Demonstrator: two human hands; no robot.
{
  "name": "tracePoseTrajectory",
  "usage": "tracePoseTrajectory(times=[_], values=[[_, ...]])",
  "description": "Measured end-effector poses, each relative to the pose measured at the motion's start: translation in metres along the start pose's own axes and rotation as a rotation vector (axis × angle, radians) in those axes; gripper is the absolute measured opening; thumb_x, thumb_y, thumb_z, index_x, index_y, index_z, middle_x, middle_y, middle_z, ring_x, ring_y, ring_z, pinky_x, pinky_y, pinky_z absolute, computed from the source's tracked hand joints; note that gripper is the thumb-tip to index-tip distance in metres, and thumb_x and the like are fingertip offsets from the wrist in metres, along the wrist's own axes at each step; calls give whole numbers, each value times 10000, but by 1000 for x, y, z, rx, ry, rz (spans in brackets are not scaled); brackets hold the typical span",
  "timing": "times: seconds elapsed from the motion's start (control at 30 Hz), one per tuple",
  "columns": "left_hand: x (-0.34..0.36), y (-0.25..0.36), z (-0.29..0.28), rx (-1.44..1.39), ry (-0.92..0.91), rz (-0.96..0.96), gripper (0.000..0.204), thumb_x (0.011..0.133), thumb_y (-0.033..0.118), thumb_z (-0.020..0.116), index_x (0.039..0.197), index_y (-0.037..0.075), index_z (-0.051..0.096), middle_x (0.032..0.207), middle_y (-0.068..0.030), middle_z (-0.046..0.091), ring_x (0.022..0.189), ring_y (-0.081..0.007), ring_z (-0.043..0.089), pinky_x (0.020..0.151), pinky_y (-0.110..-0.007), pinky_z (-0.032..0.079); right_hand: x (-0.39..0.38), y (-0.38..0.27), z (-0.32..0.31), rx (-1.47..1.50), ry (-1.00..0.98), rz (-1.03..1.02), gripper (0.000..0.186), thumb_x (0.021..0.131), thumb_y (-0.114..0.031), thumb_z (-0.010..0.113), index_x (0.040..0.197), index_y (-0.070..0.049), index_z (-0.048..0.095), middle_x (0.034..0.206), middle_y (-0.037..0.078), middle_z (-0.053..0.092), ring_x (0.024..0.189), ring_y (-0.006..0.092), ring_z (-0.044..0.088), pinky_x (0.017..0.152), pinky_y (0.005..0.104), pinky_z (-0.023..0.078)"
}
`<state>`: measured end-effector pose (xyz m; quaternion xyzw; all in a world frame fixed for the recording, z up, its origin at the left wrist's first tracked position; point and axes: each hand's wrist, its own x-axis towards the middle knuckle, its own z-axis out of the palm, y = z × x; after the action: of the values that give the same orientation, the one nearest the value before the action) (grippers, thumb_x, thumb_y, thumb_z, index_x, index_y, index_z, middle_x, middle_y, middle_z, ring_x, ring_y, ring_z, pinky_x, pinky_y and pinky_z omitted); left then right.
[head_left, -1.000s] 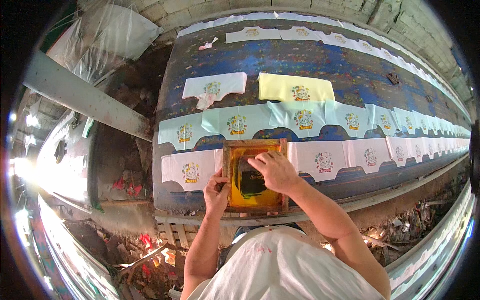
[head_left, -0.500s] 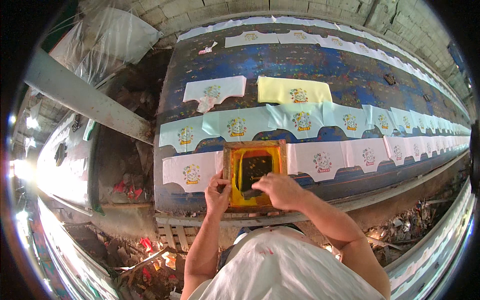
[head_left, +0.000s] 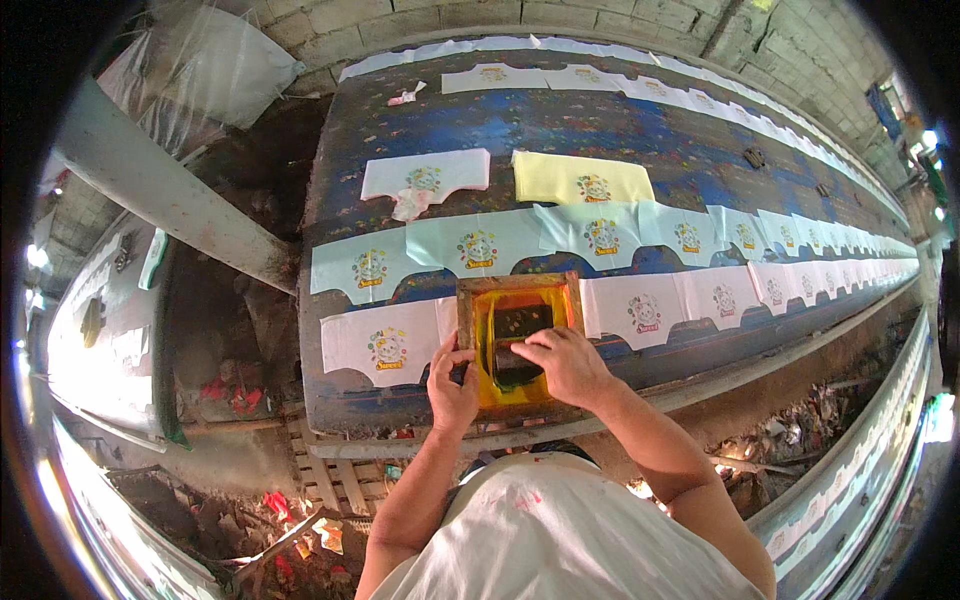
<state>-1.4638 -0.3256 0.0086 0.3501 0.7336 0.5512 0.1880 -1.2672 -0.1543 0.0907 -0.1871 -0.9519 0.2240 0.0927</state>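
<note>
With the left hand (head_left: 452, 385) clamped on the wooden screen frame (head_left: 520, 340) at 9 o'clock, the right hand (head_left: 562, 362), its grip closed on the squeegee (head_left: 512, 362), should drag evenly toward 6 o'clock.

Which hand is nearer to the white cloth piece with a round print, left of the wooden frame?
Left. The left hand grips the frame's left edge beside the white cloth piece; the right hand lies inside the frame.

Under the hands, the printing screen (head_left: 518, 340) has a brown wooden frame and a bright yellow-orange mesh with a dark patch in the middle. The tabletop (head_left: 600, 130) beyond the hands is dark blue with many paint specks. On it lie white shirts (head_left: 385, 345), pale mint shirts (head_left: 478, 243) and one yellow shirt (head_left: 580, 180), each with a small round multicoloured print.
</note>
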Motion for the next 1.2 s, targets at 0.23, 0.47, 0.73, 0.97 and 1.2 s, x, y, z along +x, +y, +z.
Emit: tracePoseTrajectory(times=[0.23, 0.47, 0.73, 0.97, 1.2], values=[[-7, -2, -1, 33, -34, 27, 294, 955, -9, 809, 1245, 35, 791, 1654, -244, 626, 1519, -410, 618, 1238, -468, 511, -51, -41, 8, -17, -3, -22, 522, 925, -39, 706, 1423, -154, 810, 1324, 112, 734, 1218, 356, 717, 1113, 501, 560], [-3, 1, -2, 103, -69, 58, 401, 829, -46, 804, 1220, 44, 816, 1673, -255, 606, 1569, -423, 572, 1284, -483, 474, -79, -41, 10, 86, 62, -25, 465, 938, -140, 848, 1399, -120, 795, 1390, 127, 713, 1329, 382, 672, 1162, 534, 528], [-10, 31, 24, 110, -36, 82, 298, 817, -78, 797, 1068, 82, 814, 1711, -243, 581, 1612, -404, 531, 1321, -489, 424, -139, 9, 15, 521, 541, 352, 392, 1014, -138, 846, 1385, -34, 771, 1457, 195, 726, 1381, 379, 675, 1179, 478, 537], [-26, 62, 131, 3, -46, 130, 233, 850, -67, 788, 1031, 77, 803, 1731, -252, 553, 1585, -418, 548, 1318, -482, 418, -202, 79, -20, 640, 635, 378, 380, 1032, -93, 802, 1404, -20, 766, 1481, 198, 728, 1417, 342, 678, 1219, 447, 511], [-42, 76, 228, -35, -36, 71, 221, 824, -58, 794, 1006, 65, 774, 1698, -253, 604, 1598, -399, 556, 1310, -453, 422, -251, 154, -60, 605, 641, 350, 367, 1058, -102, 782, 1411, -7, 760, 1495, 207, 723, 1423, 343, 674, 1220, 454, 506]])
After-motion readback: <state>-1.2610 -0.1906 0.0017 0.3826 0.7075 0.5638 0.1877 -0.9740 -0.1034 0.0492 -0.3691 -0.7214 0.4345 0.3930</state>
